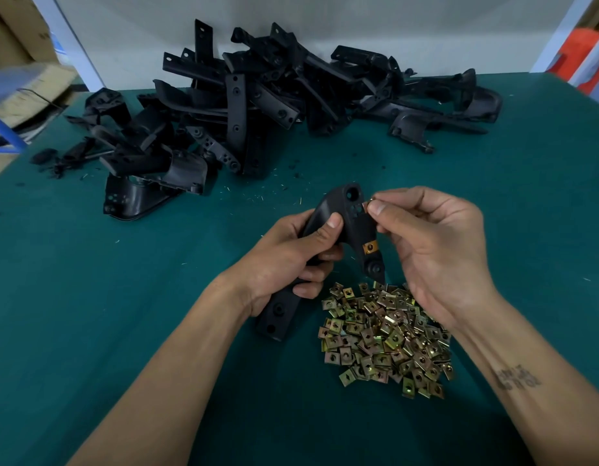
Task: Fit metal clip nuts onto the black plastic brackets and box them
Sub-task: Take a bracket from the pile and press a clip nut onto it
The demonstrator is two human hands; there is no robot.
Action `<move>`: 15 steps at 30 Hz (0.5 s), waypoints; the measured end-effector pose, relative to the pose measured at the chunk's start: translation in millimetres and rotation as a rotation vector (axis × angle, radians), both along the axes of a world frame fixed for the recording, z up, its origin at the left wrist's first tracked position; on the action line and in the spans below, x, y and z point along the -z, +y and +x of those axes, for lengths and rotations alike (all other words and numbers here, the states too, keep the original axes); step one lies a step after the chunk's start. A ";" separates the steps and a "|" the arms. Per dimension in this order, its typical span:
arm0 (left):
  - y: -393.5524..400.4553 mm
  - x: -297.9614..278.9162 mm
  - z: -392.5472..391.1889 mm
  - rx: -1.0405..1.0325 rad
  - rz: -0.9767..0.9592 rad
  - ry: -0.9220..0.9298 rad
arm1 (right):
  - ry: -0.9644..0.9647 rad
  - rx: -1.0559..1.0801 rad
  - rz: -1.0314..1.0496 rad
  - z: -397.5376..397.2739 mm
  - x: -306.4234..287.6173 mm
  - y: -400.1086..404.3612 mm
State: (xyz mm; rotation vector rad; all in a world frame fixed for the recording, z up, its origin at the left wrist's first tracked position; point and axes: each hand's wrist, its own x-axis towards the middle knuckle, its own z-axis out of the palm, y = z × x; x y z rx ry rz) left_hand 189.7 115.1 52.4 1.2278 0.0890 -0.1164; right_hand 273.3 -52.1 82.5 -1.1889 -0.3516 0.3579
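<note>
Two hands up over the green mat (89, 297): your left hand (281, 260) grips the bracket (345, 227), your right hand (429, 243) pinches a clip nut (369, 202) against its upper edge, above the nut pile (385, 338).

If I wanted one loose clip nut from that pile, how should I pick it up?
Pinch one at the near edge of the nut pile, from above, by two opposite edges. They lie flat and overlapping, and the right hand pinches its nut between thumb and fingertip.
</note>
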 end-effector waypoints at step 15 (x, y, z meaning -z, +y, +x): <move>-2.8 -3.2 -1.1 -0.001 0.031 -0.017 | 0.177 -0.055 0.130 -13.5 0.1 3.4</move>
